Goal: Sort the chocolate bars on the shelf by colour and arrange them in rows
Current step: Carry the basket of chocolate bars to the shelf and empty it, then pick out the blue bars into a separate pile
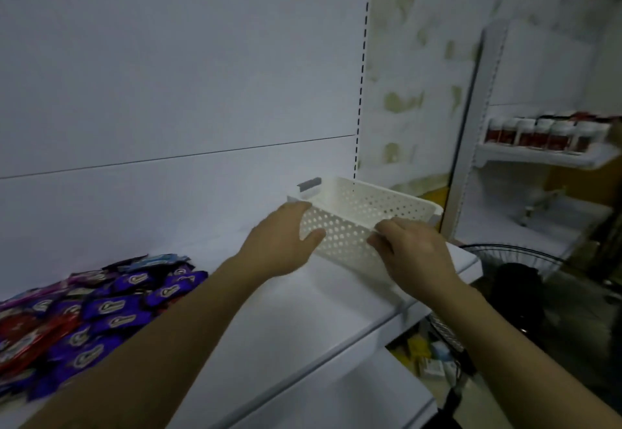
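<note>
Basket handling, sorting not yet begun. You are gripping the white basket (pixel 387 194), which is sitting at 1 o'clock on the shelf (pixel 303 314). Your left hand (pixel 282 238) is wrapping its fingers (pixel 313 235) round the 9 o'clock corner. Your right hand (pixel 415 248) is curling over the near rim. Judgement: you are using both hands to steady the light basket for repositioning. The chocolate bars (pixel 101 307) are lying heaped at 8 o'clock, well apart, purple, red and blue mixed.

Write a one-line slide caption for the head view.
Left hand and right hand grip a white perforated basket on the shelf; mixed purple and red chocolate bars lie heaped to its left.
</note>
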`<state>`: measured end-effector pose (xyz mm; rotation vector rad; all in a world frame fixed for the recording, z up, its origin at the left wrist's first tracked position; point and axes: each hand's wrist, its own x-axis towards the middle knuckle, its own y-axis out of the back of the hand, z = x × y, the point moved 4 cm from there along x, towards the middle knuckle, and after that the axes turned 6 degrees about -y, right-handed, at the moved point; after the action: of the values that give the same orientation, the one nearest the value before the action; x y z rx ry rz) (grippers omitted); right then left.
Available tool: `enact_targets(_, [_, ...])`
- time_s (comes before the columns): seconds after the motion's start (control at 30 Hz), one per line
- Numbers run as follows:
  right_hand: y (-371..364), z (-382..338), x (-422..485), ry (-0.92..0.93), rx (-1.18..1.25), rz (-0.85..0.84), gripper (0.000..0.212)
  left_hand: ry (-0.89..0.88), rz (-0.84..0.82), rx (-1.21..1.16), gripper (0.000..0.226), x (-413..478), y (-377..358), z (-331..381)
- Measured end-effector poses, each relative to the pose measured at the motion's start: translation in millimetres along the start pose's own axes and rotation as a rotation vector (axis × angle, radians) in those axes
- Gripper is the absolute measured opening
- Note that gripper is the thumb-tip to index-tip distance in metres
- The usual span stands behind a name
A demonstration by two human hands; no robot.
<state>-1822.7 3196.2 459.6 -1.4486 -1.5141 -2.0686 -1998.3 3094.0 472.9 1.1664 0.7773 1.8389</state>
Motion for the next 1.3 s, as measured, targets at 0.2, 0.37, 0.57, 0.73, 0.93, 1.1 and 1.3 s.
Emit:
enact_targets(0.2, [-20.9,13.7,20.3,-0.157,-0.068,-0.07,0.011,0.004,-0.257,0.273,0.052,-14.1,-43.4,-4.7])
enact_targets(0.37, [-39.2,35.1,38.0,-0.249,-0.086,-0.11,0.023,-0.056,-0.311,0.162,0.063,-37.6,-65.8,-16.1])
enact_targets(0.57, [-62.3,47.3,50.2,-0.361,-0.189,-0.155,0.026,-0.062,-0.455,0.158,0.077,-45.6,-76.7,-24.8])
enact_targets(0.73, [-73.4,54.9,63.8,-0.376,-0.266,-0.289,0.031,-0.063,-0.5,0.181,0.082,-45.1,-77.5,-25.7])
enact_targets(0.93, [-77.8,60.3,64.1,-0.375,-0.288,-0.387,0.043,-0.076,-0.524,0.213,0.081,-48.0,-80.6,-26.7])
enact_targets(1.1, [-75.4,58.5,64.0,-0.363,-0.296,-0.423,0.046,-0.076,-0.512,0.203,0.086,-47.4,-79.8,-23.8])
enact_targets(1.3, [-63.1,44.9,63.4,-0.35,-0.203,-0.46,0.041,-0.07,-0.49,0.196,0.073,-45.9,-80.7,-24.9])
